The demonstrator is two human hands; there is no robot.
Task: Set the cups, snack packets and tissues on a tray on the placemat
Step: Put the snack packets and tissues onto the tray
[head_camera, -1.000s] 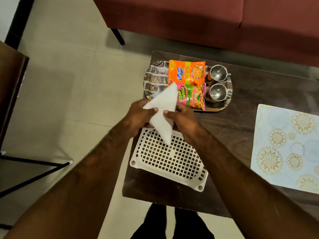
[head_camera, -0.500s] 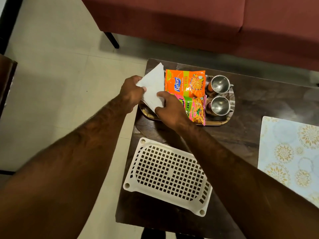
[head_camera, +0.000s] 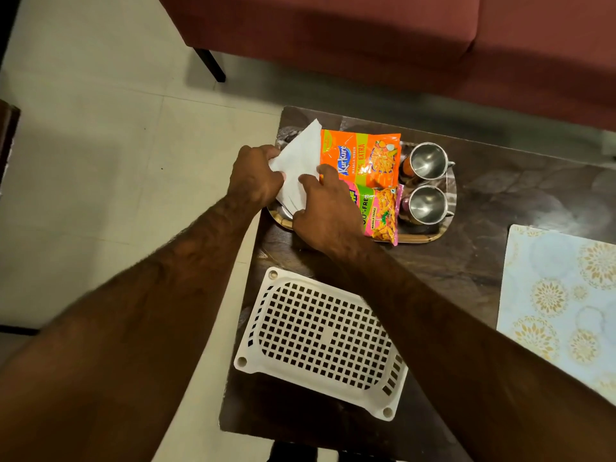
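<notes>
Tray (head_camera: 430,237), head view: on the dark table (head_camera: 500,211), well apart from the placemat (head_camera: 560,295); holds two steel cups (head_camera: 428,181), two snack packets (head_camera: 363,181). Folded tissue (head_camera: 300,161) at its left end, pinched by left hand (head_camera: 255,176) and right hand (head_camera: 325,211). Outstanding, seemingly: release tissue, transfer tray to placemat.

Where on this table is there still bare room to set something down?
Bare tabletop lies between the tray, white basket and placemat, whose visible part is bare. The tray is crowded: tissue, two snack packets, two cups, both hands.
</notes>
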